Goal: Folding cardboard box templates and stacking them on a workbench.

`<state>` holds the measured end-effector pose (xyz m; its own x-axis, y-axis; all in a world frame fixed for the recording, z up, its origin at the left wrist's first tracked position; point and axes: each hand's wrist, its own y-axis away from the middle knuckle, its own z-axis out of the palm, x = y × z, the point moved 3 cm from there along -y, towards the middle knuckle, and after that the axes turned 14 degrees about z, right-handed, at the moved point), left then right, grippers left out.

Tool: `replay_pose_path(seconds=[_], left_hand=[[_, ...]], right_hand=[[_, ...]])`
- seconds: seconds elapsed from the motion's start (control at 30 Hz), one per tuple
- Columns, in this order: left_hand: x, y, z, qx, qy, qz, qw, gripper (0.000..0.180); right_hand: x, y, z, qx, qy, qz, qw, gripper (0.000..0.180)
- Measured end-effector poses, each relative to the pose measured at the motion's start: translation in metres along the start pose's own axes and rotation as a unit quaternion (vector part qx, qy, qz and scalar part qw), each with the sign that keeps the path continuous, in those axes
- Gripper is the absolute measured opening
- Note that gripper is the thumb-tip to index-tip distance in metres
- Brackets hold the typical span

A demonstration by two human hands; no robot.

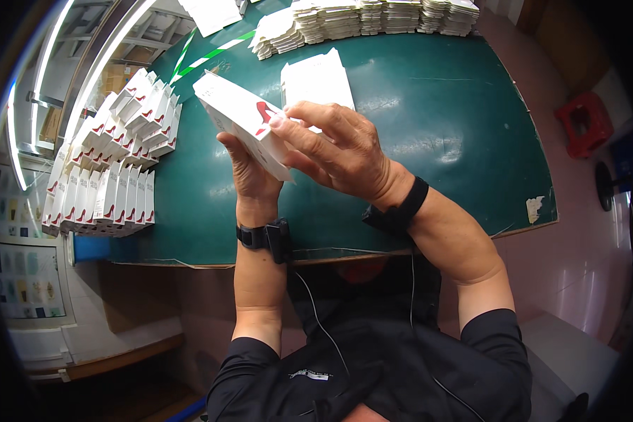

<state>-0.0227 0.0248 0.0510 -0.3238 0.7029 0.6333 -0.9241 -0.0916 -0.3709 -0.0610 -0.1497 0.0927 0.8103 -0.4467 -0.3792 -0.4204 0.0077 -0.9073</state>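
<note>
L hand (252, 169) clamps a white box (225, 98) from beneath, thumb up its L side; R hand (348, 144) sets bent fingers at the box's R edge, by the red shoe print (266, 112). From my remote feed, I can't tell if R pinches or only touches. Box is tilted above the tabletop (429, 91), btwn both hands, prob. so L bears the wt. and R stays free. White cartons (320, 74) lie just beyond, w/ flat stacks (373, 21) at the far side, prob. for easy reach. Formed boxes (112, 162) are piled at L, likely to save room.
</note>
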Motion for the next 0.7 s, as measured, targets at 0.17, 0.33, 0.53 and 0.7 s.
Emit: replay_pose_path(seconds=[0.17, 0.33, 0.53, 0.7], left_hand=[[0.0, -0.003, -0.011, -0.002, 0.018, -0.014, 1.0, 0.087], [-0.002, -0.001, -0.015, -0.014, 0.033, -0.048, 0.998, 0.089], [0.0, -0.006, -0.027, -0.008, 0.154, -0.072, 0.985, 0.08], [-0.001, -0.011, -0.042, 0.025, 0.239, -0.068, 0.968, 0.075]], right_hand=[[-0.001, -0.002, -0.002, -0.007, -0.051, -0.001, 0.999, 0.028], [0.003, -0.004, -0.005, -0.015, -0.103, 0.023, 0.994, 0.023], [0.0, -0.005, -0.003, -0.008, -0.159, 0.076, 0.984, 0.02], [-0.007, 0.001, 0.007, -0.034, -0.134, -0.001, 0.99, 0.022]])
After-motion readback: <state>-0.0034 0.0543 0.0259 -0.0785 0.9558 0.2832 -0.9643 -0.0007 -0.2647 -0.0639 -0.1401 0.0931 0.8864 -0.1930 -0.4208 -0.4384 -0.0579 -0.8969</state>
